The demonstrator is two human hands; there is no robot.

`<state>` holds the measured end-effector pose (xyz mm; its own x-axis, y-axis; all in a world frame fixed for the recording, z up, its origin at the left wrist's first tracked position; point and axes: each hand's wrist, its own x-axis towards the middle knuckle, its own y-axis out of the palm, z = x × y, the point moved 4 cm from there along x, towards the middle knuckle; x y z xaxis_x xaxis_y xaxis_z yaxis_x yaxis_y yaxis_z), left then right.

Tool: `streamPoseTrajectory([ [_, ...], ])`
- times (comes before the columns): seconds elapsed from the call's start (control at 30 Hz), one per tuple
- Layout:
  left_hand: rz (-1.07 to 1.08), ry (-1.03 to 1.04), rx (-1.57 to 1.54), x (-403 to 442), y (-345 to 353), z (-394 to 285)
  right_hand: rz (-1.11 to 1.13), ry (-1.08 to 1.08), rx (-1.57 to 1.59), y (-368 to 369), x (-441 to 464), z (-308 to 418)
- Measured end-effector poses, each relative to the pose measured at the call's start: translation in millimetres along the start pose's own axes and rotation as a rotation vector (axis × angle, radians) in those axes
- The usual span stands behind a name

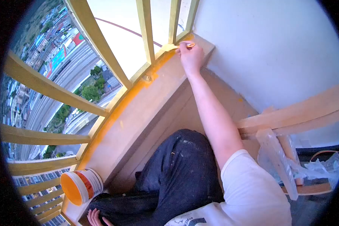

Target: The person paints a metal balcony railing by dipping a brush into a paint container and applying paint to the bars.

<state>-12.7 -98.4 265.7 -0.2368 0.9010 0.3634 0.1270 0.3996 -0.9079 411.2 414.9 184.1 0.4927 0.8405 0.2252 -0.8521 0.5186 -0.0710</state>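
My right hand (191, 58) is closed round the handle of a paintbrush (170, 47). Its pale bristles touch the base of the yellow railing (150, 41), near the corner by the wall. An orange-yellow paint strip (118, 103) runs along the ledge (139, 109) at the foot of the bars. My left hand (96, 218) lies by my dark trouser leg at the bottom edge, its visible fingers stretched out and holding nothing; the rest is hidden. Close to it, a white bucket (91, 184) with orange paint inside stands on the ledge against the bars.
Beyond the bars lies a long drop to roads (64, 83) and trees. A white wall (271, 49) rises at the right. Behind my right arm are a curved wooden piece (297, 113) and crumpled clear plastic (324, 165). My bent knee (188, 150) sits beside the ledge.
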Motion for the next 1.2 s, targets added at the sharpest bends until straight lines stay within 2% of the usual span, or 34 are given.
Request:
streamPoseTrajectory([
  [0.07, 0.003, -0.004, -0.005, 2.8, -1.6, -1.3, -0.163, -0.266, -0.271, -14.6, -4.5, 15.6],
  [0.1, 0.007, -0.008, -0.008, 2.8, -0.6, -1.7, -0.159, -0.276, -0.269, -14.0, -6.8, 19.2],
  [0.17, 0.006, -0.011, -0.009, 1.6, -0.7, 0.6, -0.072, -0.391, -0.270, -12.1, -14.5, 27.3],
  [0.2, 0.010, -0.006, -0.006, 0.9, 0.0, 1.5, 0.005, -0.587, -0.374, -8.1, -19.9, 39.7],
  [0.23, 0.014, -0.007, -0.010, 0.4, 0.4, 2.1, 0.007, -0.587, -0.380, -7.4, -15.5, 34.9],
  [0.3, 0.008, -0.011, -0.009, 0.4, -1.0, 3.7, 0.082, -0.941, -0.754, 5.9, -14.7, 38.7],
  [0.43, 0.008, -0.010, -0.013, 0.8, -2.5, 6.6, -0.016, -1.005, -0.786, 1.4, -26.1, 61.7],
  [0.5, 0.012, -0.021, -0.013, 0.7, -2.1, 10.4, 0.239, -0.960, -0.825, 17.6, -30.4, 50.5],
  [0.53, -0.001, -0.018, -0.020, 1.0, -2.4, 10.0, 0.242, -0.965, -0.830, 15.9, -26.5, 50.3],
  [0.63, 0.003, -0.037, -0.021, -0.5, -2.4, 13.9, 0.154, -0.993, -0.996, 7.0, -17.0, 78.1],
  [0.7, -0.003, -0.040, -0.037, 0.1, -3.3, 16.3, 0.056, -1.055, -0.747, 0.4, -16.6, 101.8],
  [0.73, -0.004, -0.033, -0.044, 0.5, -3.8, 16.8, 0.055, -1.067, -0.750, 5.9, -15.3, 96.4],
  [0.8, -0.004, -0.028, -0.051, 1.1, -5.0, 19.1, 0.286, -0.995, -0.906, 24.5, -9.6, 74.3],
  [0.83, 0.006, -0.021, -0.047, 1.3, -5.1, 20.2, 0.282, -0.999, -0.914, 20.1, 1.0, 78.9],
  [0.9, -0.001, -0.027, -0.050, -0.7, -6.4, 21.5, 0.124, -1.142, -0.925, 9.4, 13.5, 116.8],
  [0.93, -0.008, -0.035, -0.046, -3.0, -6.9, 21.7, 0.129, -1.150, -0.927, 7.7, 9.1, 142.5],
  [1.0, -0.015, -0.039, -0.053, -5.3, -8.3, 23.4, -0.086, -1.332, -0.889, 0.4, -9.5, 200.3],
  [1.03, -0.022, -0.036, -0.052, -4.9, -8.6, 23.8, -0.093, -1.341, -0.886, 4.2, -12.6, 199.8],
  [1.1, -0.028, -0.034, -0.056, -5.8, -10.9, 25.1, 0.071, -0.977, -0.871, 13.7, -9.2, 166.9],
  [1.17, -0.047, -0.040, -0.064, -6.5, -10.2, 25.9, 0.361, -1.138, -1.201, 25.1, -14.4, 99.9],
  [1.2, -0.041, -0.044, -0.063, -7.6, -10.9, 27.0, 0.355, -1.145, -1.200, 28.8, -23.6, 95.6],
])
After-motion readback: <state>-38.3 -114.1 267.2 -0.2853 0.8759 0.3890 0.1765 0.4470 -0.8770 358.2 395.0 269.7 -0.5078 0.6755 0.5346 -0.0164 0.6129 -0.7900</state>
